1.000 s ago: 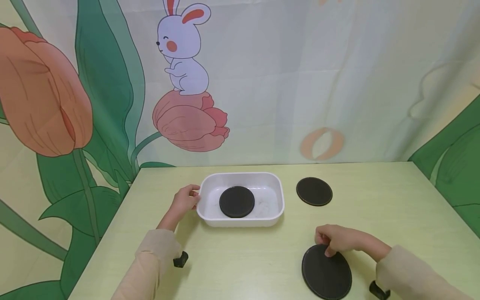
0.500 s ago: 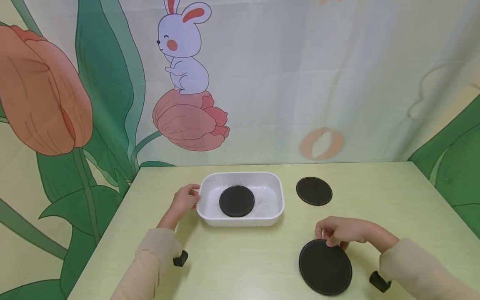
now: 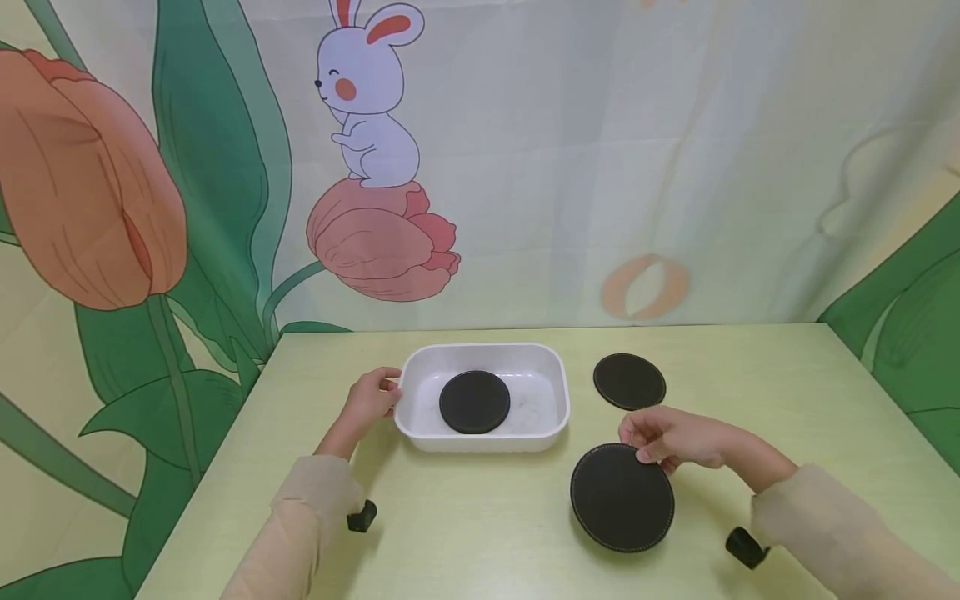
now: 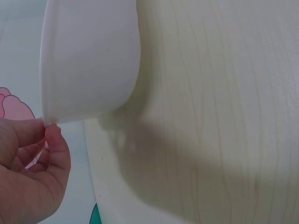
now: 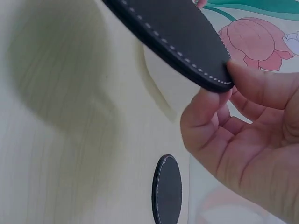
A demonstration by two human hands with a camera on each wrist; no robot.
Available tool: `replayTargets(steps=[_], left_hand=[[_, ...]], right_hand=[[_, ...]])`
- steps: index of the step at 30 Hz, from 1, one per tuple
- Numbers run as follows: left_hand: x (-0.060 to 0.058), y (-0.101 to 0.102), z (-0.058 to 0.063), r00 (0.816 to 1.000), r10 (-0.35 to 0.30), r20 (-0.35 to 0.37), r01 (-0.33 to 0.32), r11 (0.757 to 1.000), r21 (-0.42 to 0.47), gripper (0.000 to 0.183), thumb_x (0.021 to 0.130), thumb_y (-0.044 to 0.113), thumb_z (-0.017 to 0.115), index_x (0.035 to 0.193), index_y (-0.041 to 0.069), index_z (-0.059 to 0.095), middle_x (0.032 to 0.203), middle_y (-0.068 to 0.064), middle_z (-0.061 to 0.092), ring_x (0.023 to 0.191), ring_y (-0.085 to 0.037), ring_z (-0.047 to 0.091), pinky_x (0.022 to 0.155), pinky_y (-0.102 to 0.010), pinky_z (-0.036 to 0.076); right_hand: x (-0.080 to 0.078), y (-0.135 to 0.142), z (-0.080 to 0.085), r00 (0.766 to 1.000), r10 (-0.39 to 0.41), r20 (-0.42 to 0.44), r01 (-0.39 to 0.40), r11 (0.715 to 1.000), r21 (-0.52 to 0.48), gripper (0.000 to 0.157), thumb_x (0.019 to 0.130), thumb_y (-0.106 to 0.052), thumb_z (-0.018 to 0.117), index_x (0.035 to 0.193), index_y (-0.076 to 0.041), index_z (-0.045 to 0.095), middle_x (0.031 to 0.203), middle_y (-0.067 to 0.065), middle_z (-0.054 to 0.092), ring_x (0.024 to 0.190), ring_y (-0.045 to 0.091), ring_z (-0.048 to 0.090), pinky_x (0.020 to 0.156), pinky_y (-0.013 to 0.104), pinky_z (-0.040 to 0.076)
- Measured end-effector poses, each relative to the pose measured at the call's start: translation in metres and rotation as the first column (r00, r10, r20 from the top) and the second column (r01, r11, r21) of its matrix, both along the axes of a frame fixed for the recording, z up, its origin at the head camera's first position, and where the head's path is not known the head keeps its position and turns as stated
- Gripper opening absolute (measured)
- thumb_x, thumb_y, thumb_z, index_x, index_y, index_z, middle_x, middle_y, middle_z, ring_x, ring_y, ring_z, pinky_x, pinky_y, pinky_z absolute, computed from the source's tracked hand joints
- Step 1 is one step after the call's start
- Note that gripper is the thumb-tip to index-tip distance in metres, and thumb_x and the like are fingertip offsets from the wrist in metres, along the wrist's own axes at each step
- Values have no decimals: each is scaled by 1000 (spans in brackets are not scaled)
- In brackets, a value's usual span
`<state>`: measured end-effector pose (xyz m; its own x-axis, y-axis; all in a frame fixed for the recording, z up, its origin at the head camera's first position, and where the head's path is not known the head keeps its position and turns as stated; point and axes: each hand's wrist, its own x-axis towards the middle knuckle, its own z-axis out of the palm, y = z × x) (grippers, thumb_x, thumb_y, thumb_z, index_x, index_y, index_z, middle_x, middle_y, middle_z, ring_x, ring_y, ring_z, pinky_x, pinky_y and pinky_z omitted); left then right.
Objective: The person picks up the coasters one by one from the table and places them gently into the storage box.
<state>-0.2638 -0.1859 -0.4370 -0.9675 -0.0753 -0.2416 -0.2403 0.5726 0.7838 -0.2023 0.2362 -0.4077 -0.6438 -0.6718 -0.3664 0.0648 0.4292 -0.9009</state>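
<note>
My right hand (image 3: 678,437) pinches the far edge of a round black coaster (image 3: 622,500) between thumb and fingers. In the right wrist view, that coaster (image 5: 182,42) with pale edge stitching is held tilted, its shadow on the table below. At the left end of a white rectangular tray (image 3: 555,408), my left hand (image 3: 370,396) pinches the rim; the left wrist view shows thumb and fingertip meeting on the tray's edge (image 4: 88,60). Inside the tray lies a second black coaster (image 3: 475,402). A third black coaster (image 3: 629,381) lies flat on the table, right of the tray.
The pale yellow-green table (image 3: 465,533) ends at the back against a hanging cloth (image 3: 540,167) printed with a rabbit and tulips. Black straps' blocks (image 3: 362,517) sit under both wrists.
My right hand has lifted its coaster off the table and carried it up and left, toward the tray. The left hand and tray have stayed in place.
</note>
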Motion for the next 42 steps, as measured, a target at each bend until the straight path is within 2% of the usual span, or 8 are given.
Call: replayTargets(steps=[4, 11, 18, 23, 35, 42], left_hand=[[0, 1, 0, 1000, -1, -5, 1, 1000, 1, 38, 88, 3, 50, 125, 2, 45, 104, -16, 52, 88, -22, 52, 65, -24, 54], [-1, 0, -2, 1000, 4, -11, -4, 1000, 3, 37, 88, 3, 50, 125, 3, 46, 104, -16, 52, 87, -22, 53, 66, -25, 54], [-1, -2, -4, 1000, -1, -19, 1, 1000, -3, 37, 88, 5, 52, 124, 3, 47, 104, -15, 52, 87, -22, 53, 65, -25, 54], [1, -2, -2, 998, -24, -55, 25, 1000, 5, 37, 87, 2, 52, 123, -1, 47, 101, -17, 53, 83, -21, 54, 63, -25, 54], [0, -3, -5, 998, -20, -56, 21, 1000, 21, 37, 87, 2, 52, 123, 0, 47, 100, -16, 53, 82, -20, 54, 64, -26, 54], [0, -3, -4, 999, -14, -52, 15, 999, 29, 37, 87, 2, 52, 123, 0, 47, 101, -17, 53, 83, -20, 54, 65, -26, 55]], right_hand=[[-5, -5, -2, 1000, -17, 5, 17, 999, -43, 17, 83, -1, 52, 94, 7, 41, 74, -3, 42, 60, 8, 45, 50, 20, 40], [-15, -18, 1, 995, -92, 35, 95, 991, -99, 14, 82, -3, 55, 93, -4, 47, 76, -3, 46, 65, 8, 51, 54, 23, 45], [-25, -37, 7, 984, -171, 50, 176, 975, -136, 13, 83, -3, 54, 94, -4, 47, 76, -2, 48, 65, 10, 51, 55, 24, 45], [-31, -49, 10, 973, -225, 58, 231, 962, -143, 13, 84, -2, 53, 94, -4, 46, 76, -1, 48, 66, 10, 49, 55, 25, 46], [-47, -77, 11, 940, -327, 103, 341, 922, -183, 16, 87, -2, 49, 102, -2, 44, 79, 2, 47, 64, 11, 52, 58, 26, 47], [-56, -96, 8, 908, -393, 147, 417, 880, -226, 17, 87, -1, 48, 104, -1, 43, 75, -1, 47, 62, 10, 50, 59, 25, 47]])
